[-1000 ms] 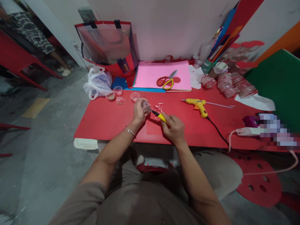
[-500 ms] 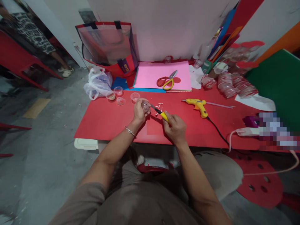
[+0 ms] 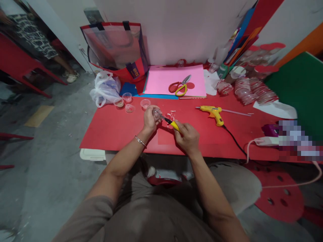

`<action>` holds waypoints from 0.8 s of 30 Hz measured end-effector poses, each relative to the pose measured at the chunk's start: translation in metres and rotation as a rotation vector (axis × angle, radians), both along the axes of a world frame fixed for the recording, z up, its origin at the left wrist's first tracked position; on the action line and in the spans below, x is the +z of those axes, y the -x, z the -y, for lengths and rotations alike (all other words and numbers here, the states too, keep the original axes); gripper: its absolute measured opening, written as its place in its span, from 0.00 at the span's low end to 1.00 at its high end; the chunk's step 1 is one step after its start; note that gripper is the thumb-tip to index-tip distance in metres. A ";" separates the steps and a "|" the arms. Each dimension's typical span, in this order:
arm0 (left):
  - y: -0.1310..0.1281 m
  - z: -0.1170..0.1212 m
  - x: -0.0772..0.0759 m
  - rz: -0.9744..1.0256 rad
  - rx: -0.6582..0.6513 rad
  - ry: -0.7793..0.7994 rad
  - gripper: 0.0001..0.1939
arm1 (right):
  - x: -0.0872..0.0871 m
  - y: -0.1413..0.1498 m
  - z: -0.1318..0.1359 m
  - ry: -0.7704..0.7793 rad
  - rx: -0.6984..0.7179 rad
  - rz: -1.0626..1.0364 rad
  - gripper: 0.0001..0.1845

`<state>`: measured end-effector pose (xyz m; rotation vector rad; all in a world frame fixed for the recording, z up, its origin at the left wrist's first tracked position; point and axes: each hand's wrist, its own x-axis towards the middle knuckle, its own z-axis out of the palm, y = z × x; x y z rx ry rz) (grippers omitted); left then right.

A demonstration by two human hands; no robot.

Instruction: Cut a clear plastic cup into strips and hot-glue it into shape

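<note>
My left hand (image 3: 150,121) is wrapped around a small clear plastic cup (image 3: 156,114), tipped toward my right side. My right hand (image 3: 187,136) grips a utility knife (image 3: 175,125) with a yellow and black handle. The knife's grey blade points left and its tip meets the cup. Whitish scraps (image 3: 171,116) lie on the red table just behind the knife. Beyond my left hand stands a clear plastic cup (image 3: 145,104), with several more small cups (image 3: 127,97) to its left.
A yellow glue gun (image 3: 213,114) with a cord lies right on the red table (image 3: 113,131). Scissors (image 3: 180,86) rest on pink paper (image 3: 161,80). Stacked lids (image 3: 244,90) stand back right; a plastic bag (image 3: 107,89) and tote bag (image 3: 118,50) back left. Another person (image 3: 32,37) stands far left.
My right hand has shifted slightly left, bringing the knife's blade further onto the cup. My left hand stays in nearly the same place.
</note>
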<state>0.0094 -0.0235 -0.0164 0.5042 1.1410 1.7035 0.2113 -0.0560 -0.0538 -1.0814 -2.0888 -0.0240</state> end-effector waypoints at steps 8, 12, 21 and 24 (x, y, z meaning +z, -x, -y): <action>0.001 -0.001 -0.001 -0.014 0.013 0.012 0.17 | 0.004 -0.001 0.002 -0.030 0.020 0.002 0.20; 0.000 -0.002 -0.003 -0.006 0.002 -0.008 0.16 | 0.004 0.000 0.002 -0.015 0.000 -0.014 0.19; 0.002 -0.003 -0.007 0.005 -0.011 -0.011 0.19 | -0.002 -0.001 -0.003 -0.019 -0.076 -0.029 0.20; 0.003 -0.002 -0.007 0.015 -0.020 -0.038 0.18 | -0.001 -0.003 -0.003 -0.024 -0.089 -0.062 0.21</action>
